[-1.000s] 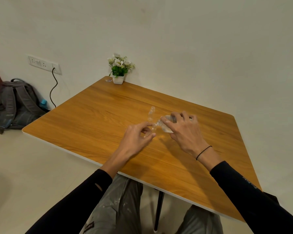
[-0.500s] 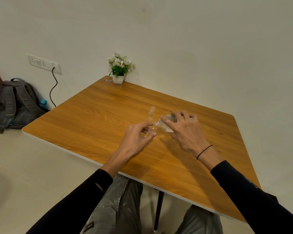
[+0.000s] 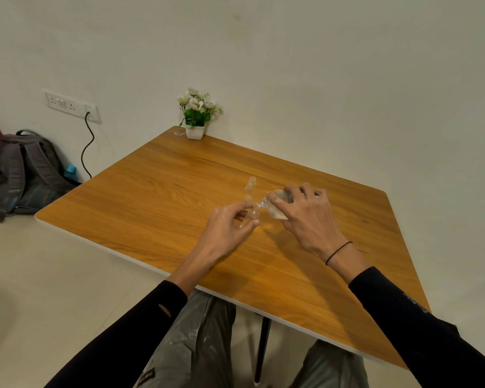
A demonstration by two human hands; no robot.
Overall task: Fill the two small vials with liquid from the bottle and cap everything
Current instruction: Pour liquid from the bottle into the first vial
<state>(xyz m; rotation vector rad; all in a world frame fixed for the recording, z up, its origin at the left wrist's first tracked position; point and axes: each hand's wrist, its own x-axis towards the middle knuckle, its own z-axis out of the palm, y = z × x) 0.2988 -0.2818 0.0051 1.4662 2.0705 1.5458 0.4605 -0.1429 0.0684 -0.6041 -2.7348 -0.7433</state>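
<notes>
My right hand (image 3: 305,219) grips a small clear bottle (image 3: 276,210), tipped on its side with its neck pointing left. The neck meets the mouth of a small clear vial (image 3: 253,215) that my left hand (image 3: 226,233) pinches between thumb and fingers just above the wooden table (image 3: 179,197). A second clear vial (image 3: 249,188) stands upright and uncapped on the table just beyond the left hand. No caps show in this view.
A white pot of flowers (image 3: 195,119) sits at the table's far corner by the wall. A grey backpack (image 3: 25,172) rests on the floor at left under a wall socket (image 3: 70,106) with a cable. My knees are under the near table edge.
Nothing has visibly moved; both hands keep the bottle tipped against the vial.
</notes>
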